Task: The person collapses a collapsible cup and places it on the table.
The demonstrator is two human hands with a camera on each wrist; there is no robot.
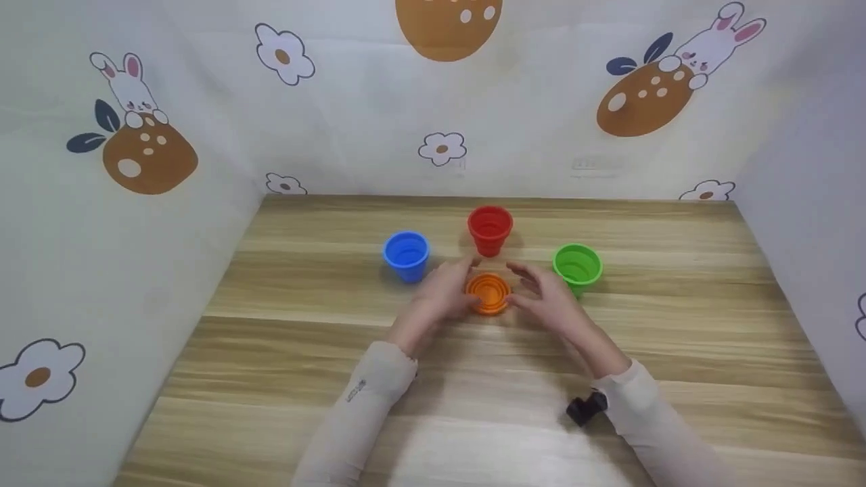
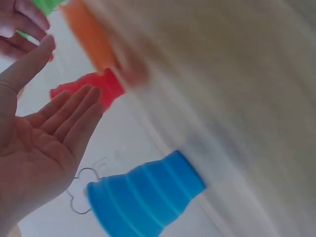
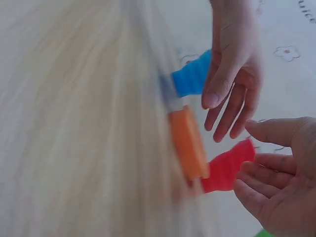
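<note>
An orange collapsible cup point(image 1: 489, 294), folded flat, lies on the wooden table between both hands. My left hand point(image 1: 443, 291) is at its left side and my right hand point(image 1: 547, 295) at its right, fingers loosely extended. In the wrist views the orange cup point(image 3: 187, 143) stands apart from the hands, which hover above it holding nothing. Beyond it stands an extended red cup point(image 1: 490, 230). A blue cup point(image 1: 406, 256) is upright left of my left hand, and a green cup point(image 1: 577, 267) is upright just beyond my right hand, which partly hides it.
A small black object point(image 1: 586, 408) sits by the right sleeve; its kind is unclear. White walls with rabbit and flower prints enclose the wooden table point(image 1: 284, 365) at the back and both sides.
</note>
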